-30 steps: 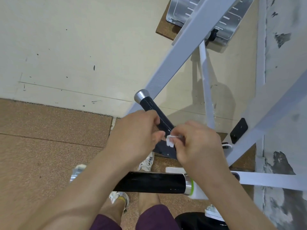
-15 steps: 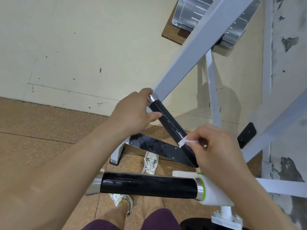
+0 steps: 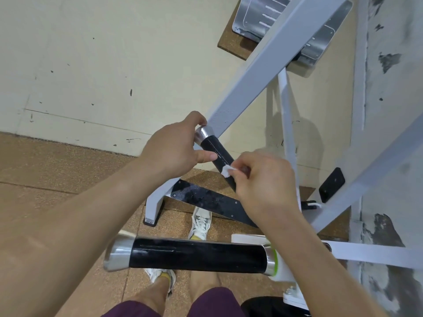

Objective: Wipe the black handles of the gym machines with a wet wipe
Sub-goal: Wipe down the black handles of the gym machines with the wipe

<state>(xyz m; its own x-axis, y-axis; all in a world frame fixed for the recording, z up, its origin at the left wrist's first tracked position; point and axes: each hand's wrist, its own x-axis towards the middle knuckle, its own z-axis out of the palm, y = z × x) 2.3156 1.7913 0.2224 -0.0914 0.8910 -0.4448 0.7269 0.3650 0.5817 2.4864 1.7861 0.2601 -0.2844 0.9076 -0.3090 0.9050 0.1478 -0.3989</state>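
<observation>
Head view: left hand (image 3: 174,152) gripped the top end of the upper handle (image 3: 217,150), fingers curled over the chrome cap (image 3: 204,133), thumb laid flat across the black grip just below it.
Right hand (image 3: 263,179) was lower down the same handle, to the right of the left hand and apart from it, thumb and forefinger pinching a small wet wipe (image 3: 226,171).
Wipe was white and bunched up, pressed against the black grip about midway along. Only a scrap of it stuck out past the fingertips toward the left hand.
The rest of the right fingers were curled in, and the lower part of the grip was hidden behind that hand.
Handle slanted down and to the right from the left hand. It was joined to a white frame bar (image 3: 263,72) that ran up and away from the left hand's knuckles.
Below both forearms a thicker lower handle (image 3: 196,255) lay crosswise, black with chrome at both ends, neither hand touching it. Right forearm crossed in front of its right end.
Under the right hand, down at floor level, a black plate (image 3: 206,200) sat on the frame's foot.
Below the hands the person's shoes (image 3: 201,223) stood on brown floor (image 3: 45,179), with a cream wall (image 3: 114,53) beyond the left hand.
Up and beyond the right hand, a ribbed metal plate (image 3: 256,19) sat behind the frame bar
</observation>
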